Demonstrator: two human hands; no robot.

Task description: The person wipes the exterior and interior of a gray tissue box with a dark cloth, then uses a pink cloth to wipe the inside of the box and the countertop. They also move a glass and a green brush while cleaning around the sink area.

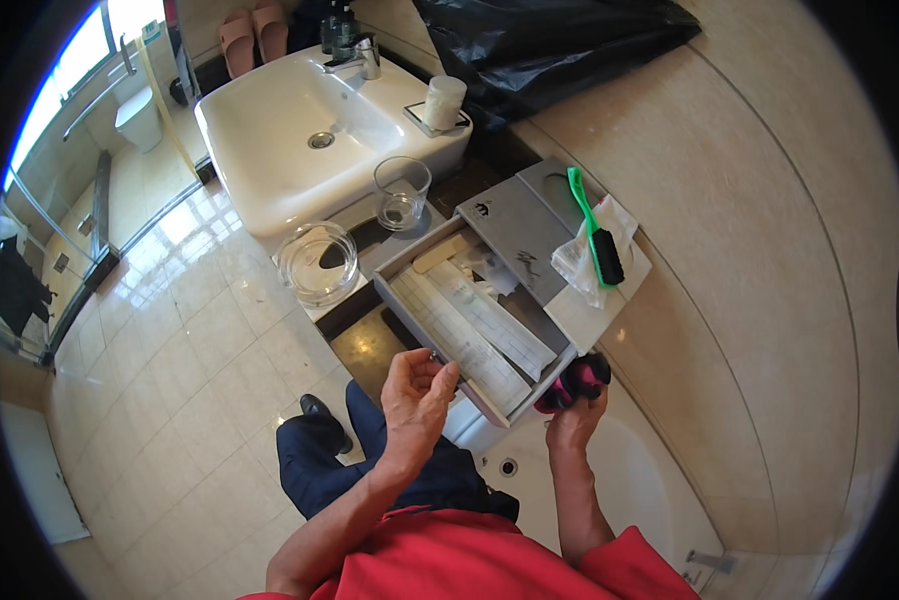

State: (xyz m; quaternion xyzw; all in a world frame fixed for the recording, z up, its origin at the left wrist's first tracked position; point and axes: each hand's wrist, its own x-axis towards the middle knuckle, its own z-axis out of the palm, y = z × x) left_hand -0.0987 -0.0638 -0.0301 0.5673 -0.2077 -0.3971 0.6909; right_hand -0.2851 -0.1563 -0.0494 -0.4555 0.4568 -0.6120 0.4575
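Note:
A grey drawer is pulled out of a grey box and holds long paper-wrapped packets, a beige strip and small clear wrappers. My left hand is at the drawer's near left edge, its thumb and fingertips around what looks like a small metal knob. Under the drawer's right corner, my right hand grips a bunched pink and black cloth. A green brush with black bristles lies over a crumpled white packet on the box.
A white washbasin with a chrome tap stands beyond. Nearby are a drinking glass, a glass ashtray and a white jar. A black plastic bag lies behind. The bathtub is at right, below the counter.

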